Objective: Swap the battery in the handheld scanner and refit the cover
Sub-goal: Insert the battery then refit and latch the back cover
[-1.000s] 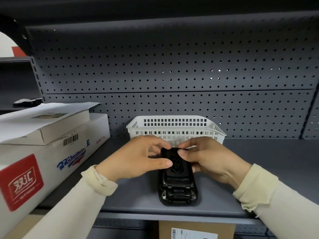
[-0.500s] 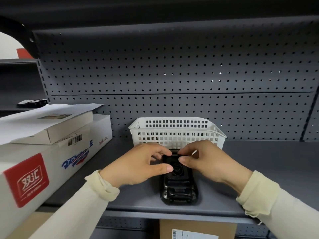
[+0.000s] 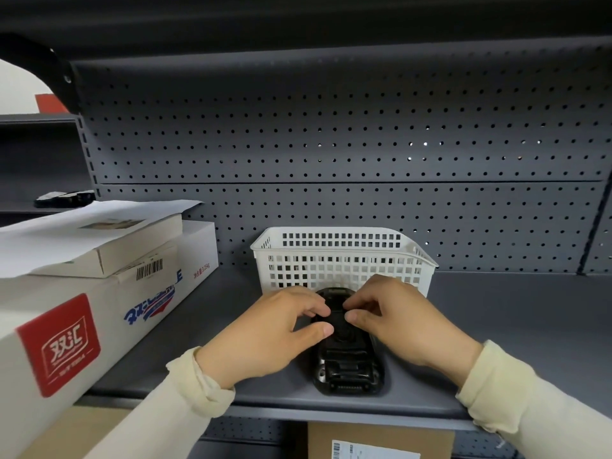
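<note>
Both arms wear long cream-coloured sleeves of soft knit fabric. The left sleeve (image 3: 185,389) bunches into a rolled cuff behind the wrist. The right sleeve (image 3: 516,385) ends in a loose, wrinkled cuff.

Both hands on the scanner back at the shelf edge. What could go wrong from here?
1. The black handheld scanner lies face down near the front lip of the grey metal shelf; a hard push or pull might slide it off.
2. The left hand and right hand cover the scanner's upper back, so latch alignment is hidden; the cover may seat crooked.
3. The white plastic basket sits right behind, leaving little room to slide a cover.
</note>
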Motion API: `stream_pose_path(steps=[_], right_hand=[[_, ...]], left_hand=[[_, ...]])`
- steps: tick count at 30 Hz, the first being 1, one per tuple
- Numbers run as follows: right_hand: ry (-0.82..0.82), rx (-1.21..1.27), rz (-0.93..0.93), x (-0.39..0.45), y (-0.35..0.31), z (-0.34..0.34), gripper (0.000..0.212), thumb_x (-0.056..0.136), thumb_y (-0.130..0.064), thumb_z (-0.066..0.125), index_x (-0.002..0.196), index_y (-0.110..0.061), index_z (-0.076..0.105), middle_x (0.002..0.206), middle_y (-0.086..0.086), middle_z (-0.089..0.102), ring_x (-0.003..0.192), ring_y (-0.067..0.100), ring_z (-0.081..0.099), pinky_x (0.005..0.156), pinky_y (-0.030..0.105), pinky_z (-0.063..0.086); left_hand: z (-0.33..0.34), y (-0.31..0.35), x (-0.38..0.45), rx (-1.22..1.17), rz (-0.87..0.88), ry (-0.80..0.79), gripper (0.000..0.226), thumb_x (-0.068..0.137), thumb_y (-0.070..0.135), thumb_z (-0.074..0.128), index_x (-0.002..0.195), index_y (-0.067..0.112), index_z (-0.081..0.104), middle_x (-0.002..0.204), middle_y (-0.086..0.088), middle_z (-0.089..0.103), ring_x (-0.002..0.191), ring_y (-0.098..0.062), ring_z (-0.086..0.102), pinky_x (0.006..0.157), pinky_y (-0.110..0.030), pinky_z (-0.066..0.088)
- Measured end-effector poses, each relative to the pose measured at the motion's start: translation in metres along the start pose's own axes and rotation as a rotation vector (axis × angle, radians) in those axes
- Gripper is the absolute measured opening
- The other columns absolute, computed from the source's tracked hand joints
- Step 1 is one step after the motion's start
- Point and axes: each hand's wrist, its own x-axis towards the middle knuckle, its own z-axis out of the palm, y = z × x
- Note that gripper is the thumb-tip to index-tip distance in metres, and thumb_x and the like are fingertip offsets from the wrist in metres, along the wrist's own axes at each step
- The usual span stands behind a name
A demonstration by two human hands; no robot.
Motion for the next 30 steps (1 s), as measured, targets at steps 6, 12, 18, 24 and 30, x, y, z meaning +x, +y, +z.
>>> stream_pose_path(steps=[6,12,18,24,30], right_hand=[[0.020,-0.023,-0.015,-0.001,0.001,0.002,0.024,0.086,-0.029,0.059,0.107,-0.021,0.068,0.107,-0.002,0.061,0.099,0.013,0.056,0.079,0.018,0.035],[-0.022,0.019,-0.003,0.001,0.007,-0.001,0.023,0.083,-0.033,0.062,0.103,-0.022,0.065,0.104,-0.005,0.058,0.081,0.003,0.051,0.069,0.012,0.038],[-0.084,0.094,0.051,0.004,0.016,-0.004,0.027,0.077,-0.040,0.066,0.099,-0.024,0.062,0.087,-0.013,0.053,0.079,0.004,0.051,0.073,0.017,0.043],[-0.149,0.168,0.030,0.003,0.021,-0.008,0.025,0.079,-0.035,0.066,0.100,-0.023,0.062,0.085,-0.011,0.053,0.075,0.005,0.050,0.075,0.020,0.044],[-0.211,0.220,0.030,0.005,0.025,-0.009,0.023,0.079,-0.036,0.067,0.100,-0.028,0.062,0.092,0.001,0.057,0.081,0.011,0.051,0.082,0.029,0.048]], left_hand=[[0.000,-0.001,0.001,-0.002,-0.018,-0.010,0.033,0.085,0.036,0.057,0.116,0.026,0.060,0.119,0.014,0.056,0.110,0.001,0.052,0.104,-0.026,0.041],[-0.006,-0.002,0.010,-0.068,-0.070,-0.048,0.023,0.081,0.032,0.066,0.102,0.024,0.066,0.109,0.011,0.061,0.102,0.001,0.057,0.094,-0.019,0.043],[-0.005,-0.005,0.017,-0.118,-0.072,-0.012,0.010,0.080,0.026,0.068,0.088,0.020,0.071,0.099,0.007,0.066,0.092,-0.003,0.060,0.086,-0.016,0.046],[-0.005,-0.009,0.019,-0.127,-0.099,-0.064,0.015,0.080,0.029,0.067,0.094,0.029,0.063,0.092,0.013,0.059,0.090,-0.009,0.057,0.080,-0.019,0.044],[-0.010,-0.014,0.026,-0.096,-0.105,-0.161,0.033,0.081,0.035,0.065,0.113,0.033,0.057,0.097,0.015,0.047,0.092,-0.010,0.049,0.073,-0.011,0.038]])
